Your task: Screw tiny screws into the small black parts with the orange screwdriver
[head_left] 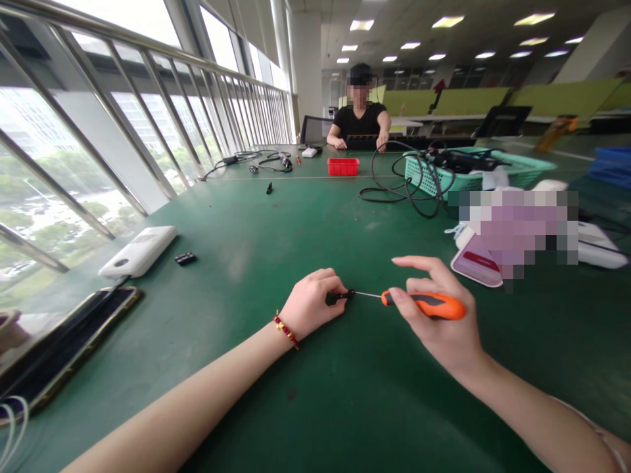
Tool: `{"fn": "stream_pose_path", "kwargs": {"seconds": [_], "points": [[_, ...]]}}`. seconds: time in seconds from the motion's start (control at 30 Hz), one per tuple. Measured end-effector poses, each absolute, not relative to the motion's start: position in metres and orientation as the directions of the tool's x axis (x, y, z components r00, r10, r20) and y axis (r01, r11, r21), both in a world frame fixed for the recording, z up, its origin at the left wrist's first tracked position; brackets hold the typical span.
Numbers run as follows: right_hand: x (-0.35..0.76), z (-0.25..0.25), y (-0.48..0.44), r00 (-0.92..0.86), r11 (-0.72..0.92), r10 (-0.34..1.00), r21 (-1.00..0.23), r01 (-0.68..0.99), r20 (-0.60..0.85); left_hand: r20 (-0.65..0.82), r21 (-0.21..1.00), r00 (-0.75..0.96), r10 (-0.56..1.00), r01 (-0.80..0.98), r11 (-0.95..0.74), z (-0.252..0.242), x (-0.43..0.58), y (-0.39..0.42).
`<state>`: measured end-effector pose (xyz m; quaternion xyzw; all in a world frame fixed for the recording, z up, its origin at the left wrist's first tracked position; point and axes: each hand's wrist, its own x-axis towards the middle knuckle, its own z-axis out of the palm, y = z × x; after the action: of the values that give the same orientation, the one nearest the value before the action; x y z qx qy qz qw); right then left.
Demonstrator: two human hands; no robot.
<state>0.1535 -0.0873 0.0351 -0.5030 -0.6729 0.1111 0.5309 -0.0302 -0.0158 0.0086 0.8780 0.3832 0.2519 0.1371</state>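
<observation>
My left hand (315, 299) rests on the green table, its thumb and fingers closed round a small black part (339, 297). What kind of part it is, I cannot make out, since the fingers cover some of it. In my right hand (446, 322) lies a screwdriver (434, 305) with an orange and black handle, gripped by the thumb against the fingers, the index finger stretched out above it. The thin metal shaft points left, and its tip meets the black part at my left fingertips.
A white power bank (140, 251), a small black piece (185, 259) and a phone (73, 348) lie left. Ahead are a red bin (343, 167), cables (271, 159) and another small black piece (269, 188). A teal basket (522, 172) stands right, near a purple phone (477, 263). A person (359, 118) sits opposite.
</observation>
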Motion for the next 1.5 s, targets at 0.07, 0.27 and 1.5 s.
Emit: {"fn": "stream_pose_path", "kwargs": {"seconds": [0.07,0.27,1.5], "points": [[0.1538,0.0362,-0.0888,0.053,0.46,0.803,-0.675,0.577,0.594,0.341,0.431,0.579,0.741,0.604,-0.67,0.0086,-0.0303,-0.0157],[0.1557,0.0317,-0.0823,0.034,0.605,0.686,-0.595,0.529,0.727,0.347,0.424,0.571,0.744,0.612,-0.668,0.0087,-0.0302,-0.0161],[0.1541,0.0378,-0.0886,0.032,0.469,0.82,-0.703,0.534,0.571,0.361,0.405,0.529,0.768,0.652,-0.641,0.007,-0.0309,-0.0151]]}}
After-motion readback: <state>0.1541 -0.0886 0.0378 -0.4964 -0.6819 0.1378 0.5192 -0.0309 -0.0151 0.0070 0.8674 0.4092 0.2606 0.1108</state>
